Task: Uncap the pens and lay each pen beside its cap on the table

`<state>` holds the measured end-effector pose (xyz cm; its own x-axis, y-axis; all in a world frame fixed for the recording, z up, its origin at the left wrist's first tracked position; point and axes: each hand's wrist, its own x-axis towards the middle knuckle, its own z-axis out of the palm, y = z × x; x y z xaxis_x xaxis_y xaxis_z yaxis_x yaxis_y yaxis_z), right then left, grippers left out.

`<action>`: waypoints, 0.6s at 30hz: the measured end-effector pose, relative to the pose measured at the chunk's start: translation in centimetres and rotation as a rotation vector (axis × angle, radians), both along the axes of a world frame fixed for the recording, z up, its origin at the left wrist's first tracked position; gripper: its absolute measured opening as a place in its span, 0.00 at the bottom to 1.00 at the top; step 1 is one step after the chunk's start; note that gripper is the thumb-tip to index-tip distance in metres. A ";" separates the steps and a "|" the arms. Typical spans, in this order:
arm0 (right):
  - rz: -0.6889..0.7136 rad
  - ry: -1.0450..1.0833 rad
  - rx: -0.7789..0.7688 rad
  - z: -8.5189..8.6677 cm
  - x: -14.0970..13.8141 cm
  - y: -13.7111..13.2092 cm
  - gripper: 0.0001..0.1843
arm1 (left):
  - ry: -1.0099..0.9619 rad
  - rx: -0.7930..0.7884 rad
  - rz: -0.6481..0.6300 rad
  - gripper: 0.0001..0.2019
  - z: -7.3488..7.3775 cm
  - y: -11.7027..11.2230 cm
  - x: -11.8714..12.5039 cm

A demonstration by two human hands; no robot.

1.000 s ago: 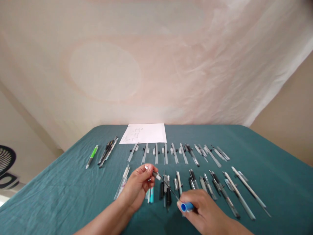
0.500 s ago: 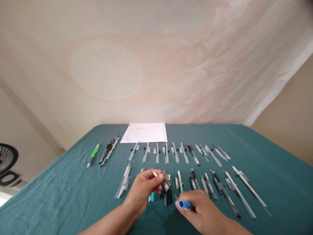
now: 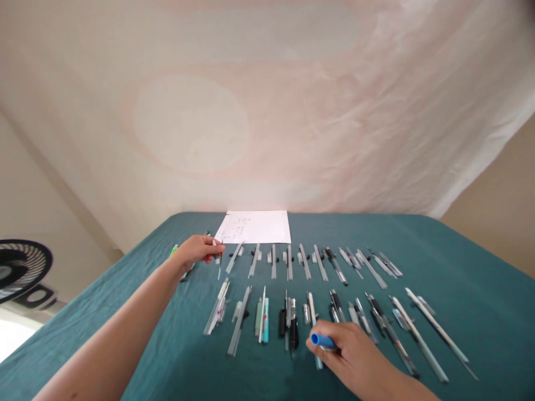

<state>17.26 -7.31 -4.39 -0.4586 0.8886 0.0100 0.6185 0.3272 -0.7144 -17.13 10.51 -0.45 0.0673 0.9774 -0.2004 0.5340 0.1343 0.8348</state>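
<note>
My left hand [image 3: 197, 249] reaches to the far left of the table, its fingers pinched on a thin pen refill [image 3: 219, 268] and a small white pen part. They are just left of the back row of disassembled pens, which has a clear pen barrel [image 3: 234, 257] nearest. Low in front, my right hand [image 3: 353, 351] is closed around a blue pen tube [image 3: 323, 341] whose open end faces left. Beneath that hand, a white pen part [image 3: 313, 312] on the cloth is partly covered.
Two rows of pen parts lie on the green tablecloth [image 3: 167, 356], including a turquoise barrel [image 3: 266, 320] in front. White paper with writing [image 3: 267, 227] lies at the back. My left forearm partly hides a green pen [image 3: 174, 250]. A black fan [image 3: 25, 270] stands at left.
My left hand has moved from beside my right hand to the far left, carrying the refill and small white part. My right hand stays low in front with the blue tube.
</note>
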 end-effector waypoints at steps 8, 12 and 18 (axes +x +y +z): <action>0.049 -0.039 -0.012 -1.0 0.1 0.2 0.14 | 0.335 -0.112 0.029 0.08 -3.6 4.1 -1.4; 0.055 -0.056 -0.017 -1.2 0.3 0.3 0.13 | 0.463 -0.046 0.040 0.16 -4.0 4.2 -1.5; 0.060 -0.059 -0.022 -1.2 0.4 0.4 0.12 | 0.552 0.047 -0.008 0.17 -4.4 2.9 -1.9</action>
<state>17.65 -6.89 -5.62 -0.5103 0.8591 -0.0385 0.6398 0.3493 -0.6846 -19.00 13.46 -4.85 -0.0277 0.9861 -0.1638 0.8950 0.0975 0.4353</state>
